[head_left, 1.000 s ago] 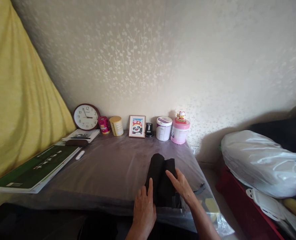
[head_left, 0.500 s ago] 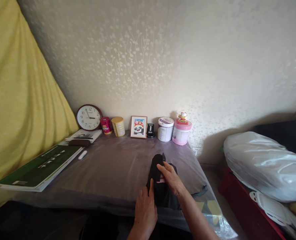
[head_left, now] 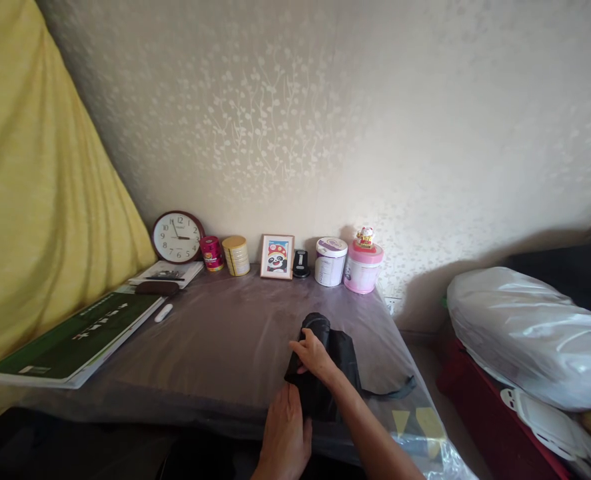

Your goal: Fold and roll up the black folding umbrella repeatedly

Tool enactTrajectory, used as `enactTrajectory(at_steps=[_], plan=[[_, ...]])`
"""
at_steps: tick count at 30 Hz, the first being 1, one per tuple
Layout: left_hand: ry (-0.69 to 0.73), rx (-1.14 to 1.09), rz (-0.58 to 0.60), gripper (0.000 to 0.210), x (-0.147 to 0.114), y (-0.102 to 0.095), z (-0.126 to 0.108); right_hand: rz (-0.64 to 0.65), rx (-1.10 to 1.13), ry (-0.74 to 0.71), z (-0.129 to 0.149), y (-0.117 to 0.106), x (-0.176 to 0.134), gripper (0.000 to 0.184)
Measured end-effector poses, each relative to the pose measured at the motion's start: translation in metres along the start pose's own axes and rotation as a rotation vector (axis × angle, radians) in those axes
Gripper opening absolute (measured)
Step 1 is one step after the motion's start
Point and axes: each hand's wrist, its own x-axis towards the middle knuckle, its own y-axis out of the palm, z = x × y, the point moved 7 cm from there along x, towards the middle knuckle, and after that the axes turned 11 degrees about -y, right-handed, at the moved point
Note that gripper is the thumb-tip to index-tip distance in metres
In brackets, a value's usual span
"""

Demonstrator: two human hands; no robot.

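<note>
A black fabric bundle [head_left: 344, 363], partly rolled and with a thin strap trailing to the right, lies near the front edge of the table [head_left: 225, 333]. I cannot make out exactly what kind of article it is. My right hand [head_left: 314, 355] is across its left roll, fingers closed on the cloth. Lower down, my left hand [head_left: 286, 423] has its fingertips at the bundle's near left edge; they are partly hidden by the fabric, and the hand looks closed on it.
Along the wall stand a clock [head_left: 178, 237], a pink can [head_left: 212, 254], a yellow can [head_left: 236, 256], a framed panda picture [head_left: 277, 257] and two tubs, one topped by a cat figurine [head_left: 366, 237]. A green book [head_left: 78, 337] lies left. A plastic bag [head_left: 525, 333] sits right.
My right hand has shifted left over the roll, folding the black fabric. The bundle looks wider on the right, and more of its strap shows. My left hand has drawn slightly nearer to me.
</note>
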Motion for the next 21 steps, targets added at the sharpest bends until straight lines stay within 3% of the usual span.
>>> enactTrajectory(at_steps=[2,5,7,9,13,17,21], plan=[[0.006,-0.005,-0.038,0.050,-0.003,0.000,0.007,0.032,-0.056,-0.017,-0.001,0.002,0.002,0.051],[0.053,-0.061,-0.233,0.042,-0.008,-0.011,0.010,0.087,-0.142,-0.025,-0.004,0.004,0.004,0.051],[0.141,-0.106,-0.364,0.037,-0.012,-0.019,0.004,0.133,-0.208,-0.020,-0.005,0.006,0.004,0.051],[0.239,-0.121,-0.417,0.037,-0.014,-0.024,-0.007,0.171,-0.321,-0.054,-0.001,0.007,0.006,0.046],[0.281,-0.112,-0.374,0.044,-0.008,-0.023,-0.021,0.233,-0.532,-0.140,0.012,0.009,0.008,0.032],[0.221,-0.141,-0.310,0.048,-0.001,-0.017,-0.018,0.336,-0.509,-0.156,0.022,0.017,0.003,0.028],[0.216,-0.151,-0.301,0.049,0.002,-0.011,-0.013,0.375,-0.414,-0.335,0.042,0.019,-0.012,0.030]])
